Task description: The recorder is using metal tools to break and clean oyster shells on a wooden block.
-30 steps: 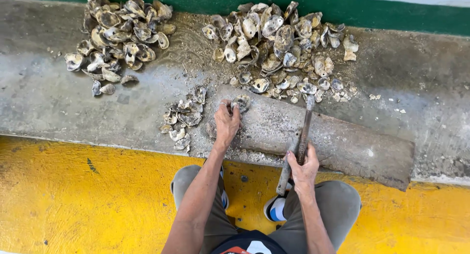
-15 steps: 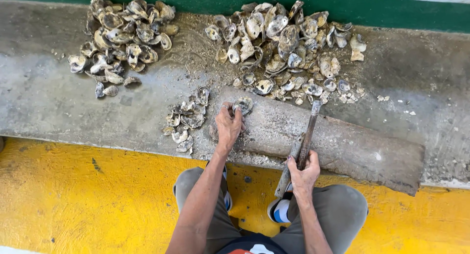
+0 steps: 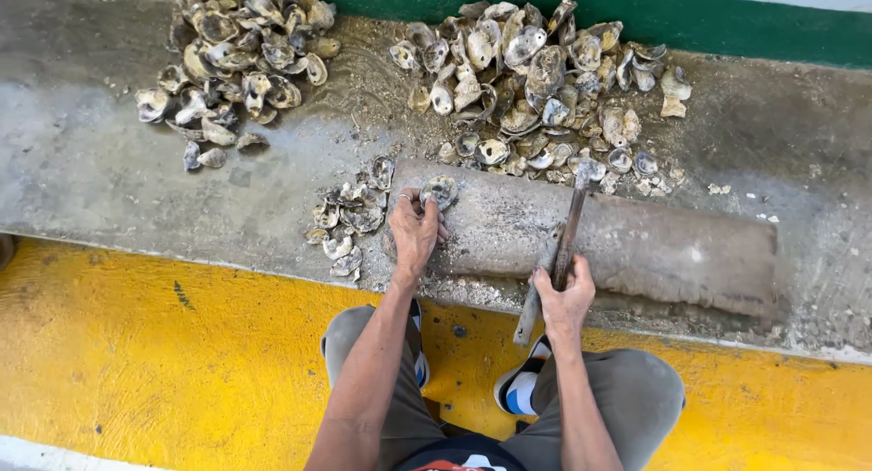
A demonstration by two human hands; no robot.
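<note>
While the oyster [image 3: 441, 190] is pinned under the fingertips of the left hand [image 3: 416, 230] near the left end of the long grey stone block [image 3: 636, 248], the hammer-like iron tool [image 3: 568, 230] is gripped in the right hand [image 3: 563, 294], whose fingers are wrapped tight around the lower shaft; the head of the tool is raised over the near edge of the big shell pile [image 3: 536, 80], well to the right of the oyster. The left fingers are curled together and pressed on the shell's near rim, thumb to the side; whether the shell is lifted or flat on the block cannot be told. A second, flatter metal piece [image 3: 536, 294] is seen running alongside the shaft down past the right wrist; what it is cannot be told. For a clean blow, the shell is best held flat and steady on the block with the fingertips kept back from the edge to be struck, since they lie very near the likely strike point. A short, controlled swing from the wrist is judged safer than a full one, as the shell is small and rough and could skid on the gritty surface. A small heap of shells [image 3: 350, 221] lies just left of the left hand, on the wet concrete ledge [image 3: 109, 189]; another pile [image 3: 241, 58] sits far left, well apart. Loose grit on the block could let the shell rock, so firm downward pressure is advised
</note>
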